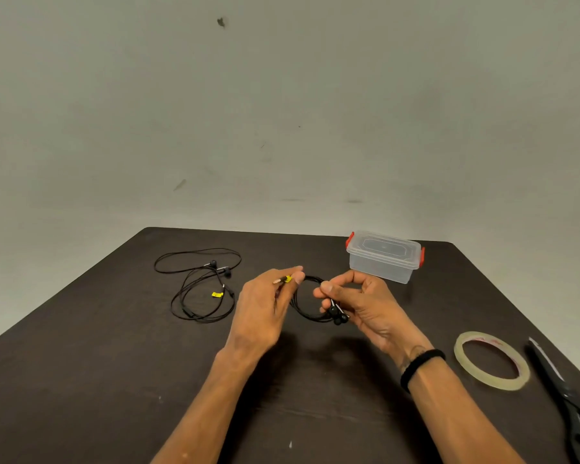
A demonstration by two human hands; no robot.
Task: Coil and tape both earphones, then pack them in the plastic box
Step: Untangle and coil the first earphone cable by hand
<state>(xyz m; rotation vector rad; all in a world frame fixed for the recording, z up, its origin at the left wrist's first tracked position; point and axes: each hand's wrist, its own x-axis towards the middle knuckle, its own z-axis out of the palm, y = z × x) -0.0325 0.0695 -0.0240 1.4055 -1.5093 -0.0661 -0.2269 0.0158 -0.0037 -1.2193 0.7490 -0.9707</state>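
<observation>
One earphone [310, 301] has been wound into a small ring and is held up over the table [114, 363], between the two hands. The plug end, with its yellow tag, is pinched by the left hand [262, 309]; its fingers are curled round the wire. The other side of the ring is pinched by the right hand [359, 303], and the two black buds hang just under its fingers. Both hands are closed on the ring, so nothing is loose yet.

The second earphone [198, 286] lies in a loose mess on the table, off to the left, and has not been wound. The box [384, 256] stands near the far edge, just behind the right hand, with its lid on. The tape [491, 363] lies flat to the right, and the scissors [563, 383] lie just beside it.

The winding of the first earphone looks nearly done, and tape is probably needed next. Here is where trouble could come. One hand must be let go to get the tape, and the ring could spring open if it is held by too few fingers. The buds are heavy for the thin wire and could pull a loop out. The tape end may be hard to find with one hand. The box must also be opened before anything can be put in.
</observation>
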